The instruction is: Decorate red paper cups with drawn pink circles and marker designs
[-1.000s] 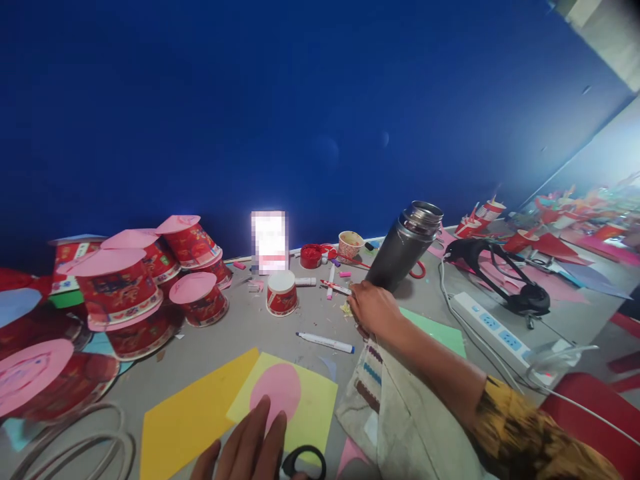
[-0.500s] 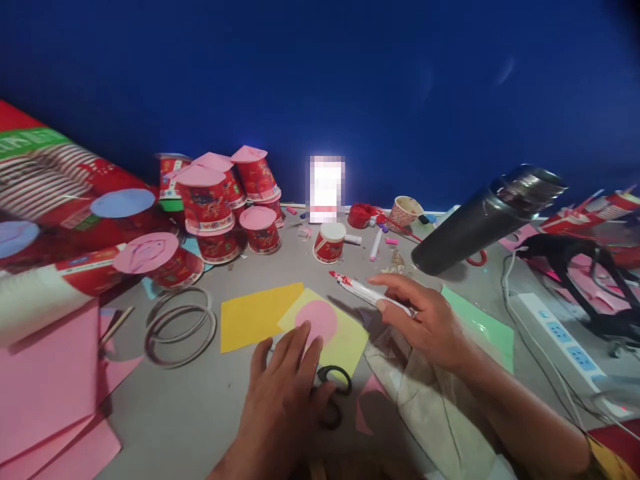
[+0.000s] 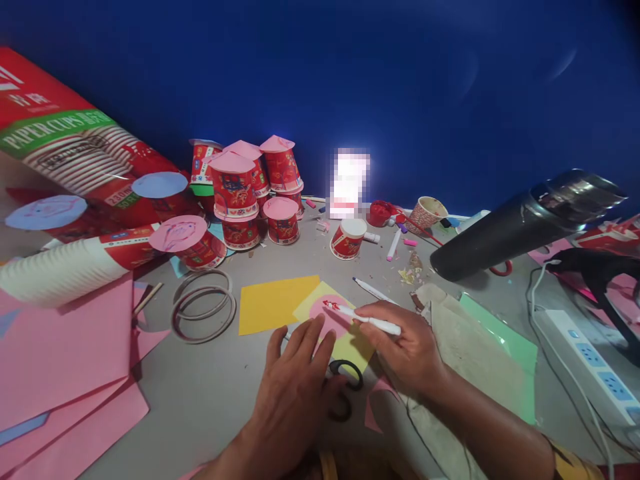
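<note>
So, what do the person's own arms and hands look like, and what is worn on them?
The left hand and the right hand are bare, with no gloves, rings or watch in view. The left forearm is uncovered. The right arm has a yellow sleeve with a dark pattern, starting near the elbow.

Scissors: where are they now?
Head view, low centre: the scissors lie on the table between the left hand and the right hand holding a marker, at the pale yellow sheet's near corner.

Left hand [image 3: 295, 393]: mine, bare, fingers and wrist uncovered.
Right hand [image 3: 410, 350]: mine, bare, forearm uncovered up to the elbow.
Sleeve [image 3: 567, 463]: on my right upper arm, yellow with a dark mottled print, only its edge in view.
</note>
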Action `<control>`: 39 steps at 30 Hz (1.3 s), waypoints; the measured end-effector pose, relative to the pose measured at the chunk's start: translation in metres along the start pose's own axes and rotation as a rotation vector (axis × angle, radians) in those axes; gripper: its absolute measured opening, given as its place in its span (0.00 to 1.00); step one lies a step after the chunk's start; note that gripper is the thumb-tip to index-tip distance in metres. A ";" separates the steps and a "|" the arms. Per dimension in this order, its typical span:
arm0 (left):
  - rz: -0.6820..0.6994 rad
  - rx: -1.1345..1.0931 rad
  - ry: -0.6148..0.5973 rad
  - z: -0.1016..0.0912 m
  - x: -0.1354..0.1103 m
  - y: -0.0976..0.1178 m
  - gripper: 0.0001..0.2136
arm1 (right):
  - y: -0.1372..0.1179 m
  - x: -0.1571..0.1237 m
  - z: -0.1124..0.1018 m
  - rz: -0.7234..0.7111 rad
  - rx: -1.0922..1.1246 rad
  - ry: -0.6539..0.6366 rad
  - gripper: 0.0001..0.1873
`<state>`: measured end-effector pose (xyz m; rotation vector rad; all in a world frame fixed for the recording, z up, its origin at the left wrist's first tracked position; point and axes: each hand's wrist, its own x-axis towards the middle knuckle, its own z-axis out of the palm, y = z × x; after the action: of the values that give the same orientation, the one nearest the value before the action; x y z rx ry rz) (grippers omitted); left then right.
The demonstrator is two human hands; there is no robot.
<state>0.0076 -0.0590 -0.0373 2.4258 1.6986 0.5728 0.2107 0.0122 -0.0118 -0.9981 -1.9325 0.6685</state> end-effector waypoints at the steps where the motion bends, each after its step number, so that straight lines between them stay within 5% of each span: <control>1: -0.003 -0.010 -0.002 -0.001 0.000 0.001 0.17 | 0.000 0.000 0.002 -0.052 -0.019 -0.007 0.06; 6: -0.005 -0.033 -0.017 -0.004 0.002 0.001 0.19 | 0.003 0.000 0.010 -0.189 -0.086 -0.029 0.04; 39: -0.018 -0.069 -0.025 -0.004 0.003 0.001 0.20 | 0.010 0.004 0.016 -0.195 -0.095 -0.104 0.06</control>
<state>0.0079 -0.0570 -0.0330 2.3581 1.6616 0.5864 0.1993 0.0203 -0.0260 -0.8319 -2.1369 0.5302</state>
